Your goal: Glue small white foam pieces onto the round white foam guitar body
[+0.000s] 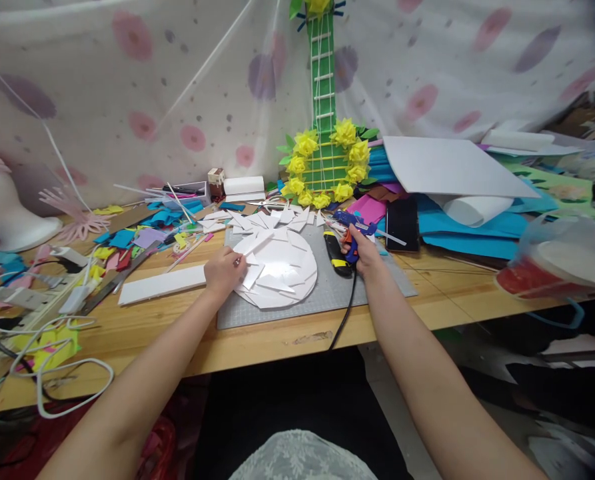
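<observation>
My right hand (368, 255) is wrapped round a blue hot glue gun (362, 225), which has a glue stick at its back and a black cord running down over the table edge. Its nozzle points left. Fingers pinched, my left hand (221, 272) holds a thin white card strip (260, 243) over the left side of a round white disc (280, 268). Several white slips lie or stand on that disc, and pointed white pieces (272, 219) crowd behind it. Below is a grey cutting mat (322, 297). A black and yellow utility knife (337, 253) lies beside the glue gun.
A long white board strip (162, 285) lies left of the mat. Coloured scraps (150, 237), cables (47, 353) and a power strip fill the left. A green guitar-shaped piece with yellow flowers (322, 167) stands behind. A phone (402, 223), paper sheets and a lidded cup (557, 263) are right.
</observation>
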Demonstrator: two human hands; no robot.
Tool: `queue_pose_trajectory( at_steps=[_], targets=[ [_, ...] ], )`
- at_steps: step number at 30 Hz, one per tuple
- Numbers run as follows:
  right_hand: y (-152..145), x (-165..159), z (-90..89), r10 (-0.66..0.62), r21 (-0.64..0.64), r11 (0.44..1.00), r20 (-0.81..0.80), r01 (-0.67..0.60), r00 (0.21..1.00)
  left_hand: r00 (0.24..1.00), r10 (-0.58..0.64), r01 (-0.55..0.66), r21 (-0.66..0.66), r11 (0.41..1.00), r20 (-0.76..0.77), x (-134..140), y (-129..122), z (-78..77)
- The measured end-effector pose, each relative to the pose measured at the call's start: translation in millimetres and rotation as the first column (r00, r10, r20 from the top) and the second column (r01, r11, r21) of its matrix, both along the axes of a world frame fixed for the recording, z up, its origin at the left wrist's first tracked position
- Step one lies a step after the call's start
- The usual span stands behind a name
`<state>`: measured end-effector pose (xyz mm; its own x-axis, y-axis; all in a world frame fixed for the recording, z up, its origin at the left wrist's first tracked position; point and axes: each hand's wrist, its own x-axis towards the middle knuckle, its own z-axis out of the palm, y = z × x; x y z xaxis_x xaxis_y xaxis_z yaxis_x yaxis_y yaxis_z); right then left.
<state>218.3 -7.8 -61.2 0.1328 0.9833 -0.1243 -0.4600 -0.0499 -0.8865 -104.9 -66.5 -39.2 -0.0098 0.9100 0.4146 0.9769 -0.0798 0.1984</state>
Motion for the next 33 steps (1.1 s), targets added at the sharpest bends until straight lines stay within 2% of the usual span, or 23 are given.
queue_pose_trajectory(
  at_steps=[7, 12, 16, 18, 20, 23, 25, 29, 33],
  targets=[
    [-2, -1, 2.9, -0.005, -0.007, 1.000, 0.017, 0.005, 1.000, 0.997, 0.043, -0.044, -0.011, 0.999, -0.061, 1, 0, 3.2],
    [-2, -1, 3.1, -0.003, -0.003, 1.000, 0.025, 0.003, 1.000, 0.996, -0.023, 0.023, 0.001, 1.000, -0.088, -5, 1, 2.2],
    [-1, -1, 2.0, -0.006, -0.004, 1.000, 0.013, 0.006, 1.000, 0.997, -0.057, 0.058, 0.023, 0.998, -0.050, -12, 7, 11.8],
    [0, -1, 1.6, -0.006, -0.002, 1.000, 0.012, 0.006, 1.000, 0.991, -0.123, 0.125, 0.026, 0.992, -0.052, -14, 17, 19.4],
    [0, -1, 1.6, -0.008, -0.002, 1.000, 0.014, 0.008, 1.000, 0.966, -0.250, 0.250, -0.017, 0.968, -0.066, -12, 32, 26.2],
    [-2, -2, 2.8, -0.011, -0.002, 1.000, 0.011, 0.011, 1.000, 0.904, -0.425, 0.418, -0.113, 0.902, -0.049, -4, 58, 31.6],
    [-3, -3, 4.5, -0.013, -0.002, 1.000, 0.010, 0.013, 1.000, 0.869, -0.494, 0.482, -0.172, 0.859, -0.035, 3, 71, 31.5],
    [-5, -3, 7.3, -0.008, -0.006, 1.000, 0.001, 0.008, 1.000, 0.847, -0.530, 0.498, -0.292, 0.816, -0.038, 11, 81, 25.2],
    [-5, -3, 6.9, -0.004, -0.004, 1.000, -0.008, 0.004, 1.000, 0.848, -0.529, 0.493, -0.323, 0.808, -0.030, 9, 80, 15.3]
  ],
)
